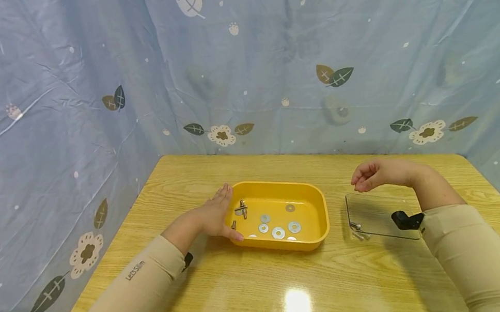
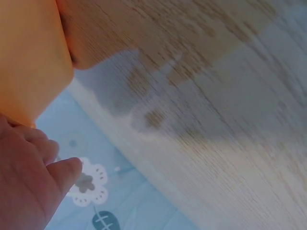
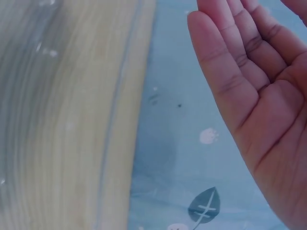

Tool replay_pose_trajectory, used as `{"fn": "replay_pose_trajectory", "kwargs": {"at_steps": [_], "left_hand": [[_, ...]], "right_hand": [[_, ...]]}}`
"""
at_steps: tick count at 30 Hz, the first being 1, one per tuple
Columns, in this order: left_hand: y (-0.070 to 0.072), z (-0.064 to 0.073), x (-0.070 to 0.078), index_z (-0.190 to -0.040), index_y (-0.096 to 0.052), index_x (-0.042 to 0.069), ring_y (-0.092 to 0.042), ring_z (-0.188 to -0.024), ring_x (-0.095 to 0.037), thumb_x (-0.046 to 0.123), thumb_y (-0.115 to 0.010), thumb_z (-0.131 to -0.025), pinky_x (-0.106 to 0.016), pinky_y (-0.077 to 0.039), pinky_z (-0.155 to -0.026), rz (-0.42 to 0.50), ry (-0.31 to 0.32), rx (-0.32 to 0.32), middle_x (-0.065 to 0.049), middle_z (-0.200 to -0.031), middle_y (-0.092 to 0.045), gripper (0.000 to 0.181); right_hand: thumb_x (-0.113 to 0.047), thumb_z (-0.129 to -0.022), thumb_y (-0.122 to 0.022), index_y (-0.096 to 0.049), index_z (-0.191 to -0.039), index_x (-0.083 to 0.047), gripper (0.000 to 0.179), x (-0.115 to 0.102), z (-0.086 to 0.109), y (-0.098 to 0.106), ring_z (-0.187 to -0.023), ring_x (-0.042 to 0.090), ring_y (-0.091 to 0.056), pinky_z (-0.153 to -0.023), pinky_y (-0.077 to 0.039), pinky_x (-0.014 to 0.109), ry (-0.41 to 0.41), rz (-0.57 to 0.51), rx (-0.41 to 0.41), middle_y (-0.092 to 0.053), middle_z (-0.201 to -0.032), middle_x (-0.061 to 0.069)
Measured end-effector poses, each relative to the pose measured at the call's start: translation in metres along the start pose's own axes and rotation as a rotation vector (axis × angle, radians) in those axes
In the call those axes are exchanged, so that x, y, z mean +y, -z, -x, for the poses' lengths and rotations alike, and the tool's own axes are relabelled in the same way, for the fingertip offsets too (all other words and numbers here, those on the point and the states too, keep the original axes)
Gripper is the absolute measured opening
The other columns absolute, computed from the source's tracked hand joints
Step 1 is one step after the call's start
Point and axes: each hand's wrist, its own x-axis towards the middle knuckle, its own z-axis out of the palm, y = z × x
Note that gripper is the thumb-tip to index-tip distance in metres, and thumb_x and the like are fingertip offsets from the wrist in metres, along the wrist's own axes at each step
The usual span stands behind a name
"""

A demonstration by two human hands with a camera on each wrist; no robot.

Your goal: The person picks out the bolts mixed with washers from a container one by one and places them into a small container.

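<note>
A yellow tray [image 1: 284, 245] lies on the table in the head view. In it are several flat washers [image 1: 282, 235] and, toward its left end, a few small metal bolts [image 1: 245, 213]. My left hand [image 1: 213, 218] rests against the tray's left end, fingers along the far corner and thumb at the near one. Above the far left corner of a clear sheet or shallow clear box [image 1: 383, 212], my right hand [image 1: 385, 173] hovers with fingers loosely bent; its palm faces the right wrist view and nothing shows in it. Several metal bolts [image 1: 360, 234] lie by the clear piece's near left corner.
The wooden table [image 1: 229, 294] meets a patterned blue curtain [image 1: 259, 82] behind and at both sides. A black wrist camera [image 1: 405, 220] on the right wrist hangs over the clear piece. A bright reflection shows on the table front.
</note>
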Motion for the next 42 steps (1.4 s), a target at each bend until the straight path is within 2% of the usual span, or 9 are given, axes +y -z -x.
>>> {"fn": "replay_pose_trajectory", "kwargs": {"at_steps": [4, 13, 21, 24, 30, 34, 38, 42], "left_hand": [[0.001, 0.001, 0.000, -0.144, 0.010, 0.000, 0.008, -0.138, -0.030, 0.078, -0.057, -0.056, -0.049, -0.011, -0.109, 0.005, 0.000, 0.000, -0.016, -0.149, 0.018, 0.136], [-0.001, -0.001, -0.002, -0.144, 0.011, 0.000, 0.007, -0.138, -0.031, 0.080, -0.056, -0.055, -0.049, -0.012, -0.109, -0.006, -0.012, 0.006, -0.016, -0.148, 0.020, 0.137], [-0.001, -0.002, -0.003, -0.144, 0.011, 0.001, 0.008, -0.138, -0.030, 0.081, -0.056, -0.055, -0.048, -0.011, -0.110, 0.005, -0.008, 0.003, -0.016, -0.148, 0.019, 0.137], [-0.001, -0.002, -0.003, -0.144, 0.010, 0.001, 0.009, -0.138, -0.029, 0.079, -0.058, -0.056, -0.049, -0.011, -0.110, 0.014, -0.007, 0.002, -0.016, -0.149, 0.018, 0.136], [-0.002, -0.002, -0.003, -0.144, 0.011, 0.001, 0.008, -0.138, -0.030, 0.078, -0.058, -0.056, -0.050, -0.011, -0.109, 0.019, -0.011, -0.003, -0.016, -0.149, 0.018, 0.136], [-0.002, -0.003, -0.004, -0.144, 0.010, -0.001, 0.007, -0.138, -0.033, 0.077, -0.059, -0.057, -0.052, -0.011, -0.108, 0.029, -0.028, 0.003, -0.016, -0.148, 0.019, 0.136], [-0.002, -0.003, -0.005, -0.144, 0.011, 0.000, 0.007, -0.138, -0.032, 0.079, -0.058, -0.056, -0.051, -0.012, -0.109, 0.025, -0.026, 0.001, -0.015, -0.148, 0.019, 0.136], [-0.002, -0.004, -0.006, -0.144, 0.011, 0.000, 0.007, -0.138, -0.032, 0.076, -0.061, -0.057, -0.052, -0.012, -0.108, 0.028, -0.031, 0.007, -0.018, -0.149, 0.017, 0.136]], "right_hand": [[-0.015, -0.086, -0.063, -0.056, -0.108, 0.004, 0.030, -0.011, -0.001, 0.002, -0.091, 0.018, -0.062, -0.086, -0.047, 0.038, 0.012, 0.011, 0.045, -0.065, -0.098, 0.009], [-0.018, -0.086, -0.064, -0.058, -0.107, 0.001, 0.029, -0.029, -0.009, 0.002, -0.092, 0.017, -0.062, -0.083, -0.048, 0.027, 0.087, 0.044, 0.132, -0.064, -0.101, 0.009], [-0.022, -0.086, -0.064, -0.059, -0.109, -0.002, 0.031, -0.056, -0.035, -0.011, -0.098, 0.021, -0.059, -0.087, -0.047, 0.034, 0.099, 0.044, 0.190, -0.062, -0.106, 0.011], [-0.021, -0.085, -0.065, -0.060, -0.109, -0.003, 0.030, -0.066, -0.048, -0.019, -0.100, 0.024, -0.059, -0.086, -0.048, 0.032, 0.114, 0.040, 0.200, -0.061, -0.108, 0.014], [-0.019, -0.085, -0.066, -0.061, -0.107, -0.005, 0.026, -0.084, -0.077, -0.035, -0.096, 0.021, -0.060, -0.084, -0.049, 0.031, 0.159, 0.050, 0.177, -0.063, -0.104, 0.012], [-0.014, -0.085, -0.065, -0.061, -0.106, -0.003, 0.024, -0.096, -0.095, -0.047, -0.095, 0.026, -0.060, -0.085, -0.049, 0.036, 0.196, 0.043, 0.147, -0.065, -0.098, 0.009], [-0.010, -0.086, -0.064, -0.061, -0.106, -0.002, 0.022, -0.108, -0.111, -0.060, -0.095, 0.028, -0.060, -0.086, -0.048, 0.037, 0.221, 0.061, 0.110, -0.065, -0.099, 0.014], [-0.009, -0.086, -0.063, -0.061, -0.106, -0.002, 0.021, -0.116, -0.129, -0.074, -0.092, 0.021, -0.061, -0.085, -0.049, 0.033, 0.236, 0.091, 0.066, -0.063, -0.104, 0.020]]}}
